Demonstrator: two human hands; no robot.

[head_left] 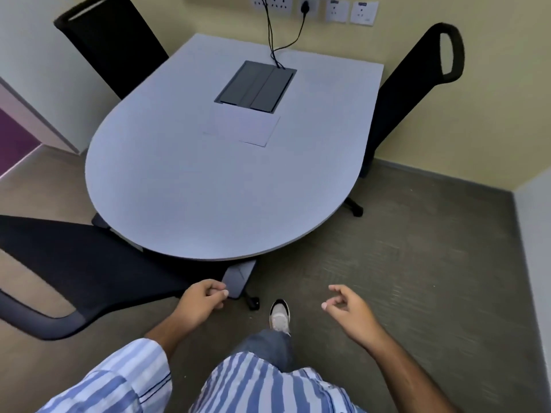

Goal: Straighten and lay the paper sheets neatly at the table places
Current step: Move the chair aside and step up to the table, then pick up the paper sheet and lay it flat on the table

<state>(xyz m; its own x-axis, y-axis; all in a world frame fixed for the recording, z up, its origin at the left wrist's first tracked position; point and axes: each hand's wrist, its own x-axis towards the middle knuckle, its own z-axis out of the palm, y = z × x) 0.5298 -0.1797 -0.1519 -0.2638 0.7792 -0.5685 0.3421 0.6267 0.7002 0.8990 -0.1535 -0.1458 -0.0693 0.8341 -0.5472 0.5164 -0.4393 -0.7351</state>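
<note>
A person in a striped shirt stands at the rounded end of a grey table (193, 204), centre frame. The paper sheets (241, 126) lie overlapping and askew at mid-table, just below a dark cable hatch (256, 86). At the bottom of the frame, the left hand (202, 299) and right hand (348, 308) hang loosely curled, holding nothing. Black chairs (417, 84) flank the table.

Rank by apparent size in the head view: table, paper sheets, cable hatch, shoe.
1. table
2. paper sheets and cable hatch: too alike to rank
3. shoe, smallest despite being nearer the camera
</note>
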